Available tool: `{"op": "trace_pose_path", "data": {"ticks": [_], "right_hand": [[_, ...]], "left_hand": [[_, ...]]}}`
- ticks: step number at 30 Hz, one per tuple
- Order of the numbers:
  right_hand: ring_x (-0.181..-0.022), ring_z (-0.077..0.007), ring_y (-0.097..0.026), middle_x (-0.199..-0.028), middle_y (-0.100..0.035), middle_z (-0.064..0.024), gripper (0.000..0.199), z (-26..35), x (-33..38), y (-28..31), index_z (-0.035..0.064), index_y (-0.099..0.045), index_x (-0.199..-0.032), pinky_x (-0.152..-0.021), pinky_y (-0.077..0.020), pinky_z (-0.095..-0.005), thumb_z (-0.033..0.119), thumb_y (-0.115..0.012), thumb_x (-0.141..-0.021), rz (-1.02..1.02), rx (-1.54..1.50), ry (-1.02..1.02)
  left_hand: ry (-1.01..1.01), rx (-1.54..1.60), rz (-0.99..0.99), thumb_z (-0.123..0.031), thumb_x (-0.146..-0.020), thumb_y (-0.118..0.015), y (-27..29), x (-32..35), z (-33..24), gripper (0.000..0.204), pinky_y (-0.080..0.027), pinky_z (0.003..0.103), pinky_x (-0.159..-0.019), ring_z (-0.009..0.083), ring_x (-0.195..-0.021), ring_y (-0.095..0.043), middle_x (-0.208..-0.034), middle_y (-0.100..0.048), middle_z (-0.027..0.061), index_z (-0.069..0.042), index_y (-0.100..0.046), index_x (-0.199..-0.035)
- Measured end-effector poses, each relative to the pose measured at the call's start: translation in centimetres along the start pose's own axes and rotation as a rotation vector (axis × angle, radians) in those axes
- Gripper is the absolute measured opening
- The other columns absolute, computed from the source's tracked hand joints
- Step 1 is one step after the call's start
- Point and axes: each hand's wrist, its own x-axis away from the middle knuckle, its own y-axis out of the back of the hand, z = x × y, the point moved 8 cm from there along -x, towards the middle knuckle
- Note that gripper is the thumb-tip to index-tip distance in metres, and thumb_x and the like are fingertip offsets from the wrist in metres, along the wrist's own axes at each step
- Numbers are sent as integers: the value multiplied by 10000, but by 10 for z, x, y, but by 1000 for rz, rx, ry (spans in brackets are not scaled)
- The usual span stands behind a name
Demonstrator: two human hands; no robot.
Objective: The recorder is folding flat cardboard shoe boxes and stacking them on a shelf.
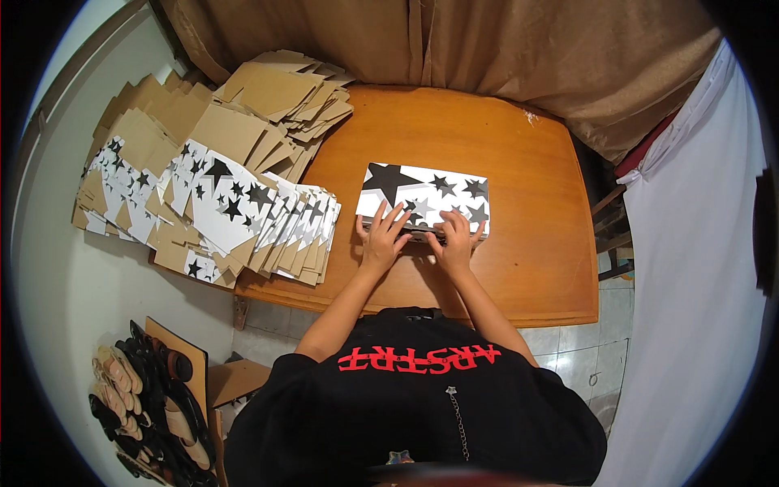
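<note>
A white cardboard box [422, 183] with black and grey stars sits on the wooden table in front of me, its lid down. My left hand [381, 239] touches the left part of its near edge, fingers spread over the lid and the little finger by the left end. At the right part of that edge is my right hand [456, 243], its fingers apart and bent on the lid, with the thumb toward the middle. Both hands partly hide the box's near side.
Flat star-printed box blanks [231, 199] lie in overlapping piles at the table's left, with plain brown ones [280, 89] behind. The orange-brown table [535, 268] ends near my body. Brown curtain [503, 49] hangs behind; white cloth [690, 268] at right. Sandals [122, 373] are at lower left.
</note>
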Motion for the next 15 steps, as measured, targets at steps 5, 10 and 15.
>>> {"op": "trace_pose_path", "data": {"ticks": [5, 10, 15], "right_hand": [[-1131, -240, -464, -1076, -554, -4, 187, 2, -1, -1, 120, -592, -795, -1006, -33, -578, 263, -686, -719, -35, 28, -45], [-1124, -239, -464, -1067, -554, -5, 175, 1, 0, -5, 113, -588, -798, -1005, -41, -573, 258, -669, -742, -67, 52, -51], [-1125, -241, -462, -1069, -553, -7, 174, -5, 3, -8, 111, -588, -808, -1006, -41, -568, 264, -654, -759, -76, 55, -51]], "left_hand": [[51, 26, -49, -321, -752, -664, -2, 1, -1, 397, -73, 593, -972, 221, -1259, -355, -1274, -504, -66, -208, -612, -1130], [162, 88, -104, -342, -758, -662, -8, 0, 3, 299, -65, 603, -962, 229, -1228, -381, -1203, -563, -78, -196, -673, -1018], [149, 90, -136, -336, -748, -676, -6, 1, 0, 299, -62, 555, -981, 241, -1230, -375, -1176, -587, -66, -184, -676, -1005]]}}
